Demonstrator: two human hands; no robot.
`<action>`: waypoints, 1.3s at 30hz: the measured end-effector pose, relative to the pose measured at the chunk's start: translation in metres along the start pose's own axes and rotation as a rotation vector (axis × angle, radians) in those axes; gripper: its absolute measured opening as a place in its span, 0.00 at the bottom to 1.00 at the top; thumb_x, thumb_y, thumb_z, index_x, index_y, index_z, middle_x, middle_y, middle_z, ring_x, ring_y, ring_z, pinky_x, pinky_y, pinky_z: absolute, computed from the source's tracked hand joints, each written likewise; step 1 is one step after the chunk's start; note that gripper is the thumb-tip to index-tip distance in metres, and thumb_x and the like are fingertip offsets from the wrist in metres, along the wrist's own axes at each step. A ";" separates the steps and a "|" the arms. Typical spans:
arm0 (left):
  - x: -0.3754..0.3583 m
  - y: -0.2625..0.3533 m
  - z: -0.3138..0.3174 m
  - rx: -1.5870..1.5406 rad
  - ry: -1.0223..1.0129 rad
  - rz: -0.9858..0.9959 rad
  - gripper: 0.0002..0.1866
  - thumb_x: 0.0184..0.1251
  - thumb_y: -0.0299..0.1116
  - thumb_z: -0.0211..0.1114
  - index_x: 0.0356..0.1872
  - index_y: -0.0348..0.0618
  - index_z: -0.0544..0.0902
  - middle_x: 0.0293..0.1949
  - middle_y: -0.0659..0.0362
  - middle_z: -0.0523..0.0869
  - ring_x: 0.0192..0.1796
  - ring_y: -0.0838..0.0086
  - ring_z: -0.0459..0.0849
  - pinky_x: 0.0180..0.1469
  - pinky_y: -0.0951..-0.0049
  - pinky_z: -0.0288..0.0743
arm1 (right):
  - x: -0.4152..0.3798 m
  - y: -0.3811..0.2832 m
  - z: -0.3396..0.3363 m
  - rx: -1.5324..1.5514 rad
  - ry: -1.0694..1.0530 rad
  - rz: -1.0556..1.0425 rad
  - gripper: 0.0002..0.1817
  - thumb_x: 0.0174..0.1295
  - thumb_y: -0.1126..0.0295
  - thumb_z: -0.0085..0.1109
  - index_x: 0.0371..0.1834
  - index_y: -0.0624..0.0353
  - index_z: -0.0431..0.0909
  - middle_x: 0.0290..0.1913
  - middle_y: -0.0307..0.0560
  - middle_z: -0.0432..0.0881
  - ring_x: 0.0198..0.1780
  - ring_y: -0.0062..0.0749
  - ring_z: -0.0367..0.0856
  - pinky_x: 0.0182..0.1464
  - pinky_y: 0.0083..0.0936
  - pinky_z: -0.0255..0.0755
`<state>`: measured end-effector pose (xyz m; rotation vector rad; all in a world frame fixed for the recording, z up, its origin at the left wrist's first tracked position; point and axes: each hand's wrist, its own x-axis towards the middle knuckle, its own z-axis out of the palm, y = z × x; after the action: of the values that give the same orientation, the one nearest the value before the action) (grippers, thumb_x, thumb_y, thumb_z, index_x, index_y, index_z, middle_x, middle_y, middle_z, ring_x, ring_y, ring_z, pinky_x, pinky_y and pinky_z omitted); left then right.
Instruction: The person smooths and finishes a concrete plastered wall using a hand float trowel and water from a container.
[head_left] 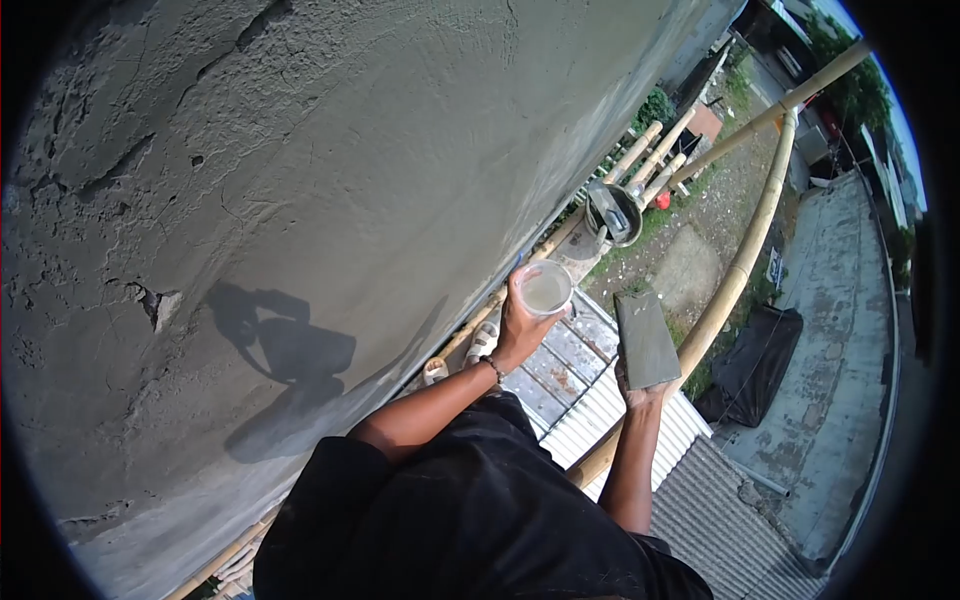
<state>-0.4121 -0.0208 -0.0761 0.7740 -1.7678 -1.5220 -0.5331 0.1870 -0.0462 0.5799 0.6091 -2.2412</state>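
Note:
My left hand (522, 325) is wrapped round a clear plastic cup (546, 287), with some greyish content or residue showing inside. It is held out in front of me, close to the wall. Lower right of it, my right hand (640, 392) grips a flat rectangular plastering float (647, 338) with a grey, mortar-coated face turned up. The float's handle and most of my right fingers are hidden behind it. Beside me on the left rises a wall (380, 150) of wet-looking grey plaster, smoother near me and rough and cracked farther left. Neither hand touches it.
Ahead, a bucket (628, 225) holds a trowel-like tool (606, 208). A thick bamboo pole (735, 280) curves along my right, with more bamboo poles (650, 155) ahead. My sandalled feet (482, 342) stand high above corrugated roofing (720, 500) and the ground (690, 265).

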 end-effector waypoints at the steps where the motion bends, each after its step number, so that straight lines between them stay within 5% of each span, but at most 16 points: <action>1: -0.006 0.002 -0.009 0.022 -0.016 0.016 0.46 0.51 0.37 0.82 0.67 0.39 0.61 0.59 0.47 0.77 0.64 0.59 0.76 0.66 0.61 0.69 | 0.007 0.002 -0.001 -0.037 -0.023 -0.017 0.19 0.72 0.58 0.50 0.57 0.59 0.76 0.48 0.56 0.86 0.39 0.46 0.89 0.33 0.38 0.88; 4: -0.023 0.018 -0.040 0.041 -0.110 -0.049 0.45 0.51 0.35 0.82 0.66 0.39 0.61 0.59 0.49 0.76 0.64 0.62 0.76 0.66 0.63 0.69 | -0.001 0.024 0.050 0.015 -0.043 0.032 0.20 0.71 0.57 0.51 0.57 0.59 0.76 0.49 0.56 0.85 0.40 0.48 0.88 0.33 0.40 0.88; 19: -0.058 0.050 -0.090 0.159 -0.162 0.022 0.46 0.48 0.36 0.84 0.65 0.38 0.64 0.59 0.49 0.77 0.63 0.61 0.77 0.66 0.62 0.69 | -0.003 0.042 0.038 -0.138 -0.315 0.102 0.22 0.71 0.57 0.51 0.61 0.58 0.75 0.53 0.54 0.84 0.48 0.47 0.87 0.42 0.42 0.87; 25: -0.063 0.072 -0.088 0.127 -0.179 0.044 0.47 0.50 0.38 0.83 0.67 0.38 0.62 0.60 0.48 0.77 0.64 0.61 0.77 0.66 0.62 0.70 | 0.014 0.044 0.018 -0.052 -0.275 0.072 0.21 0.72 0.60 0.50 0.63 0.58 0.74 0.59 0.53 0.82 0.53 0.45 0.85 0.51 0.43 0.84; 27: -0.067 0.076 -0.092 0.147 -0.158 0.058 0.47 0.50 0.38 0.83 0.67 0.38 0.62 0.60 0.48 0.77 0.64 0.61 0.77 0.66 0.62 0.70 | 0.012 0.045 0.025 -0.059 0.006 -0.027 0.21 0.73 0.61 0.49 0.63 0.58 0.74 0.58 0.51 0.82 0.55 0.44 0.84 0.54 0.40 0.83; 32: -0.079 0.071 -0.108 0.222 -0.083 0.098 0.47 0.50 0.37 0.83 0.67 0.38 0.62 0.59 0.50 0.77 0.64 0.62 0.77 0.66 0.62 0.70 | -0.019 0.068 0.073 -0.265 -0.365 -0.133 0.22 0.75 0.61 0.46 0.66 0.61 0.70 0.55 0.48 0.82 0.51 0.38 0.84 0.53 0.36 0.81; 34: -0.082 0.065 -0.112 0.232 -0.068 0.090 0.46 0.50 0.37 0.83 0.67 0.38 0.62 0.58 0.50 0.78 0.63 0.61 0.78 0.66 0.62 0.71 | -0.045 0.085 0.100 -0.578 -0.328 -0.428 0.27 0.75 0.58 0.46 0.69 0.65 0.67 0.54 0.49 0.81 0.52 0.36 0.83 0.53 0.31 0.79; 36: -0.088 0.053 -0.116 0.219 -0.041 0.100 0.47 0.50 0.40 0.83 0.67 0.38 0.62 0.59 0.47 0.77 0.63 0.57 0.78 0.65 0.62 0.71 | -0.088 0.098 0.163 -0.892 -0.733 -0.459 0.32 0.74 0.54 0.46 0.72 0.69 0.63 0.56 0.52 0.80 0.56 0.36 0.81 0.55 0.29 0.75; 39: -0.091 0.013 -0.118 0.332 -0.094 0.047 0.48 0.50 0.44 0.82 0.67 0.37 0.62 0.60 0.46 0.77 0.63 0.57 0.79 0.64 0.62 0.72 | -0.101 0.139 0.184 -1.241 -0.874 -1.235 0.30 0.66 0.66 0.52 0.67 0.78 0.66 0.59 0.70 0.77 0.55 0.55 0.80 0.57 0.36 0.74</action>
<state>-0.2628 -0.0166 -0.0622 0.8237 -2.1266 -1.2676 -0.4063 0.0483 0.1211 -1.6618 1.8562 -2.0614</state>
